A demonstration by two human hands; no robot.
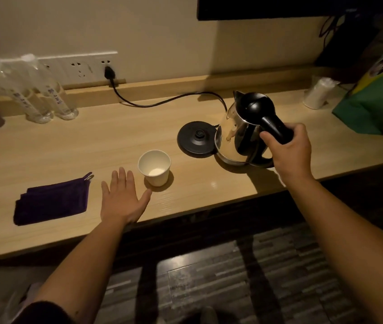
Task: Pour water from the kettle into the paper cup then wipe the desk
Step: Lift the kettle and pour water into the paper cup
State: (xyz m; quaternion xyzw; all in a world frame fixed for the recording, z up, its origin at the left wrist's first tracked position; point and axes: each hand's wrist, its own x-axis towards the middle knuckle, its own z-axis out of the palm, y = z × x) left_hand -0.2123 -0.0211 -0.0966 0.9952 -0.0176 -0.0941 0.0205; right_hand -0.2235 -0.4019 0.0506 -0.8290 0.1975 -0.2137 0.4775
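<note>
A steel kettle (237,134) with a black lid and handle is off its round black base (196,139), just right of it and tilted slightly, its bottom low over the wooden desk (69,146). My right hand (289,150) grips the kettle's handle. A white paper cup (155,168) stands upright in front of the base. My left hand (122,197) lies flat on the desk with fingers spread, just left of the cup, thumb near its foot. A folded dark purple cloth (51,202) lies left of that hand.
Two clear water bottles (43,90) stand at the back left by a wall socket panel (80,67) with the base's black cord (162,101) plugged in. A wrapped cup stack (319,93) and a green bag (377,99) sit at the back right. The desk's front edge runs close to my arms.
</note>
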